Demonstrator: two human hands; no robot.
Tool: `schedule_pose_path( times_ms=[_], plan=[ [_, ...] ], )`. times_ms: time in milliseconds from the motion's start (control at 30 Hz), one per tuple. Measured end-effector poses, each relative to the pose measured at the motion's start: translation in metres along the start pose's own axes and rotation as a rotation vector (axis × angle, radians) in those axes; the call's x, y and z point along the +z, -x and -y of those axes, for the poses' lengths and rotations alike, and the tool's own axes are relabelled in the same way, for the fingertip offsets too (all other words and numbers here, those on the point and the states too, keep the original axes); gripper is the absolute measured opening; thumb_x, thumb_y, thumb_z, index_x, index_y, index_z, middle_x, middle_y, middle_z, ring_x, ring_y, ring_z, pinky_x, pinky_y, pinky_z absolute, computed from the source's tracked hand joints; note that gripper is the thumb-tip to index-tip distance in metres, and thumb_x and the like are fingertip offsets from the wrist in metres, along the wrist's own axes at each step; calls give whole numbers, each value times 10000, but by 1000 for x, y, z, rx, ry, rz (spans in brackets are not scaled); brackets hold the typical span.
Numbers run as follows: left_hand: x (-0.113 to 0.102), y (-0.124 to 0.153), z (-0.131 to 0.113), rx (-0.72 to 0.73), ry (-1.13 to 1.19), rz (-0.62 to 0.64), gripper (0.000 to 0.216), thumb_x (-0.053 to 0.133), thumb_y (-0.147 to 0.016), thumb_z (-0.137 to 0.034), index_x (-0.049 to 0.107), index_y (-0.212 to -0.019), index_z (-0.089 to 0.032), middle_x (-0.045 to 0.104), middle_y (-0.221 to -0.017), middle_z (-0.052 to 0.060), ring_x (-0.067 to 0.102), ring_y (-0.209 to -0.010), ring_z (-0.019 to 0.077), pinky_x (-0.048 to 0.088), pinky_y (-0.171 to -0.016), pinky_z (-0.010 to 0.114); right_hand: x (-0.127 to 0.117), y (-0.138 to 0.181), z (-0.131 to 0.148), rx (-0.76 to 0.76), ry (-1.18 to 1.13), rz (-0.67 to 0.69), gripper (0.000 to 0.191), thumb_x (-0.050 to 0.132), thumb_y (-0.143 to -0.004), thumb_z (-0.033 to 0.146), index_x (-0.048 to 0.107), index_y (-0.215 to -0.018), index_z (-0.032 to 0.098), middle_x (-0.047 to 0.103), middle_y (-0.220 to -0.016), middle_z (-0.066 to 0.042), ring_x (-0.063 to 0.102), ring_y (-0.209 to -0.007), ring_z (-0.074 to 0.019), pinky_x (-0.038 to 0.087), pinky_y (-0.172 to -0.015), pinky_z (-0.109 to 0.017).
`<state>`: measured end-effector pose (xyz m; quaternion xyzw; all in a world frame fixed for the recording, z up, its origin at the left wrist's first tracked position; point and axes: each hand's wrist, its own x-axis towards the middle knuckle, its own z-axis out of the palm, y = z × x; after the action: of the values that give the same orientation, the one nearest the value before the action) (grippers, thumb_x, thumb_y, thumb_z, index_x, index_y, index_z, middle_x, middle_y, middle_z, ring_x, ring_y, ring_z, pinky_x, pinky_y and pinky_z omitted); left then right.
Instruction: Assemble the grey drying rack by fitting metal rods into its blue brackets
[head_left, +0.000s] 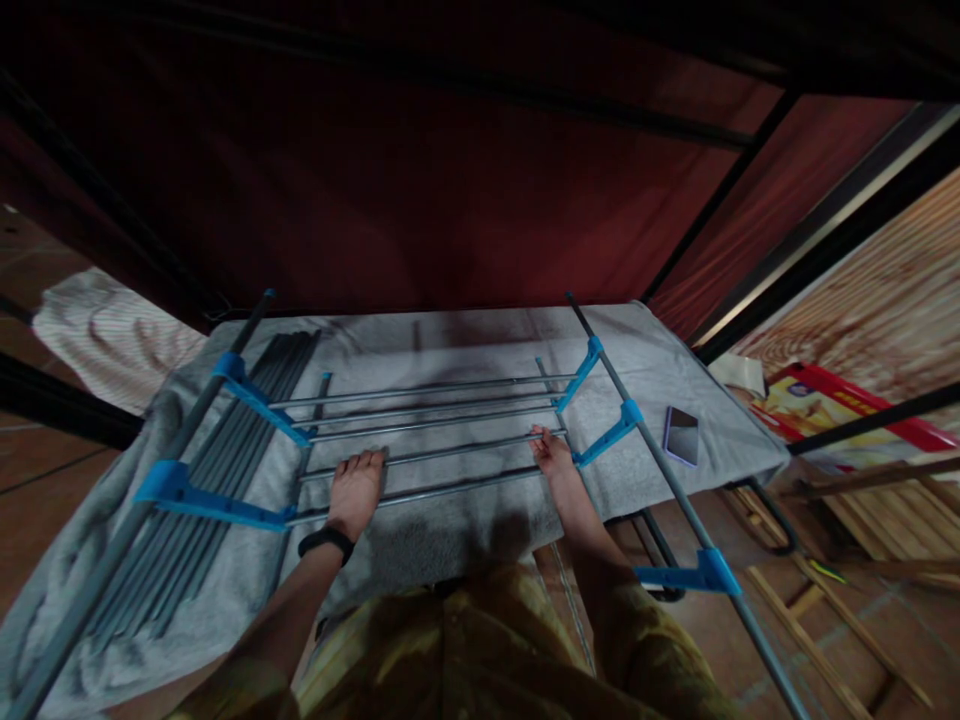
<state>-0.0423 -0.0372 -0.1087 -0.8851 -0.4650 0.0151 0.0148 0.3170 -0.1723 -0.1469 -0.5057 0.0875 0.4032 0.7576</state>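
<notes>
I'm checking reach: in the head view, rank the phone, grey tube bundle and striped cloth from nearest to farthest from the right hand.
1. Phone: to the right of the right hand.
2. Grey tube bundle: left, past the left hand.
3. Striped cloth: far left, beyond the bundle.

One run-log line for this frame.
left hand: over two front crossbars | right hand: pinching right end of one, near blue bracket | grey rods: side by side, left | phone: on cloth, right
</notes>
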Motion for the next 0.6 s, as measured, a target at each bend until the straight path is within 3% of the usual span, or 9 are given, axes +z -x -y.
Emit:
schedule_pose_path(
  times_ms=[200,367,600],
  plan=[
    [-7,-1,6,-18,-12,8,446,336,-925,-54,657,-1223,-140,696,-1180,166,626,-1127,291,367,-1061,441,3,12,4,-4,-7,-16,153,661,-816,108,615,-736,231,685,-634,48,618,-542,-114,575,-606,-219],
    [-11,6,16,-127,-40,-11,413,354,-920,-84,657,-1188,-168,681,-1205,152,580,-1175,304,322,-1084,467,5,17,7,-4,-15,-25,148,664,-791,105,621,-731,233,695,-666,46,641,-592,-119,587,-662,-228],
    [-12,12,27,-296,8,-145,366,377,-948,-220,668,-1156,-146,664,-1161,189,534,-1182,362,264,-1096,585,0,19,5,-2,-66,23,165,651,-738,71,639,-753,234,719,-688,18,675,-635,-139,610,-642,-236]
  ],
)
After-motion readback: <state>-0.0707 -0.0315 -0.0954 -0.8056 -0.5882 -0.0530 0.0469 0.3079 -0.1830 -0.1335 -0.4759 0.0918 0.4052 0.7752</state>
